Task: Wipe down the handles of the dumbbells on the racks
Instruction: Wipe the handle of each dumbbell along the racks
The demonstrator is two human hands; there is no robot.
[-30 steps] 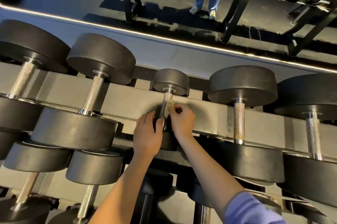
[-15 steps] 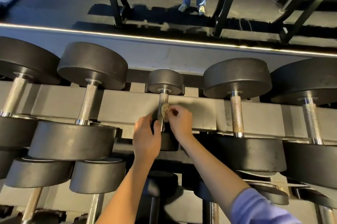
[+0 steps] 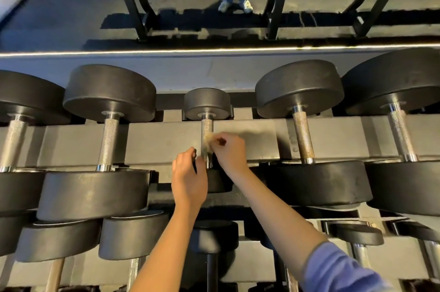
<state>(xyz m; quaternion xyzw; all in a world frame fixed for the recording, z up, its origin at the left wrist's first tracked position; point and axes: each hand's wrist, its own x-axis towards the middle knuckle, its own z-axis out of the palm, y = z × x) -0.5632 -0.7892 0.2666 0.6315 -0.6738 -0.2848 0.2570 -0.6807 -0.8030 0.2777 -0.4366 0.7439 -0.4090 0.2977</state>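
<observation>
The cloth [image 3: 209, 139] has been carried leftward onto the small dumbbell's handle [image 3: 206, 126], at the middle of the rack's rail [image 3: 162, 139], where it is pinched by the right hand [image 3: 229, 152]. The left hand [image 3: 189, 177] is curled against the handle's lower end; whether it is grasped cannot be told. The cloth is blurred, and the near head [image 3: 219, 182] is partly hidden by both hands.

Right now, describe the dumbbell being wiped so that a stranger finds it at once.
On the upper rack, five dumbbells lie in a row. The small dumbbell is the middle one, where the right hand pinches a cloth. Its heads are far smaller than its neighbours'.
</observation>
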